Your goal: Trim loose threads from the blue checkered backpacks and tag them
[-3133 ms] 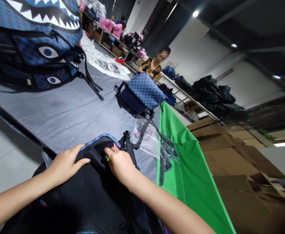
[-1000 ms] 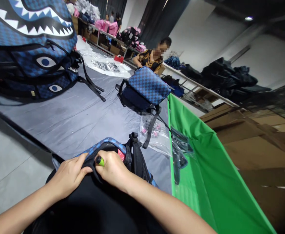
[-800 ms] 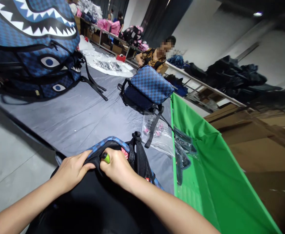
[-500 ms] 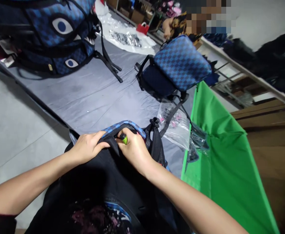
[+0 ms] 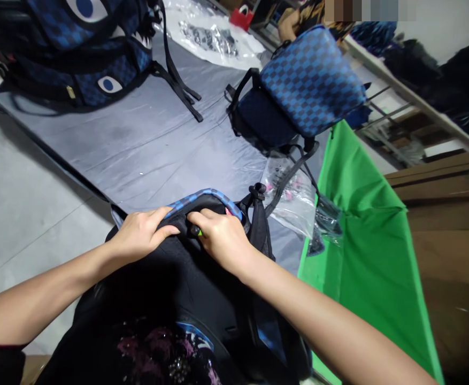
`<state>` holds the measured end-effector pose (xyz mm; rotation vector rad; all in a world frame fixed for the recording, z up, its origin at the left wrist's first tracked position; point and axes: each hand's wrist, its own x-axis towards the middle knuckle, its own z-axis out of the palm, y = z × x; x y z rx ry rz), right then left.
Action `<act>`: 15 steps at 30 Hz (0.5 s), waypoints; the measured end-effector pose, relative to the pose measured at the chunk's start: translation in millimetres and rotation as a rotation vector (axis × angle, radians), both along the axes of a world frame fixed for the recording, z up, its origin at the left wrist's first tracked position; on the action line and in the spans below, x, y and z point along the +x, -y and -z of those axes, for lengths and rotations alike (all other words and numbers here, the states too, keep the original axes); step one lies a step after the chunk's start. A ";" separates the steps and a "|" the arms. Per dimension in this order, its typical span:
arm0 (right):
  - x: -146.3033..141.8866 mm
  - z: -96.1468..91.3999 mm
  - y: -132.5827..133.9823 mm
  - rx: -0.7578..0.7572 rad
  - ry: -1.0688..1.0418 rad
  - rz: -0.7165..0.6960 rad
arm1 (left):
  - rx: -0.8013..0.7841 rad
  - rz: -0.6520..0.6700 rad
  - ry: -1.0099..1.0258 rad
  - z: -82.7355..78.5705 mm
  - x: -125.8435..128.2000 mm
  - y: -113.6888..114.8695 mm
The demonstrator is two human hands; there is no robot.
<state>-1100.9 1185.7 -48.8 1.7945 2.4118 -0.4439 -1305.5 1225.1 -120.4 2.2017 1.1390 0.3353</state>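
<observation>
A black backpack (image 5: 196, 278) with blue checkered trim (image 5: 210, 193) leans against my front at the near end of the table. My left hand (image 5: 141, 230) pinches its upper edge, with the thumb on the near side. My right hand (image 5: 220, 235) is closed around a small tool with a black-and-green handle (image 5: 195, 230), of which only the end shows. Its fingers press on the black inner cloth just below the trim, so the tool's working end is hidden. A black strap (image 5: 257, 214) with a buckle hangs beside my right hand.
Blue checkered backpacks with eye patches (image 5: 109, 84) stand at the table's left. Another checkered backpack (image 5: 314, 80) lies at the far right, near a person's arm (image 5: 288, 25). Clear plastic bags (image 5: 290, 195) lie by a green cloth panel (image 5: 374, 251); cardboard boxes (image 5: 451, 267) stand beyond.
My right hand has turned and moved slightly left along the edge, and less of the green handle shows. My left hand keeps its hold. The whole view has shifted a little.
</observation>
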 end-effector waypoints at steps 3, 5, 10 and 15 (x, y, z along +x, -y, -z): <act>-2.4 -0.6 -0.8 0.002 0.024 -0.025 | 0.003 -0.009 -0.003 -1.2 -2.3 -0.6; -2.9 0.2 0.3 0.038 0.024 -0.079 | -0.028 -0.027 -0.045 -1.7 -3.1 -1.7; -4.3 0.6 -1.9 0.092 0.035 -0.148 | -0.105 -0.040 -0.105 1.8 -1.1 -6.1; -2.0 -21.4 -0.3 0.012 -0.011 -0.196 | -0.165 -0.044 -0.071 0.7 -4.4 -10.5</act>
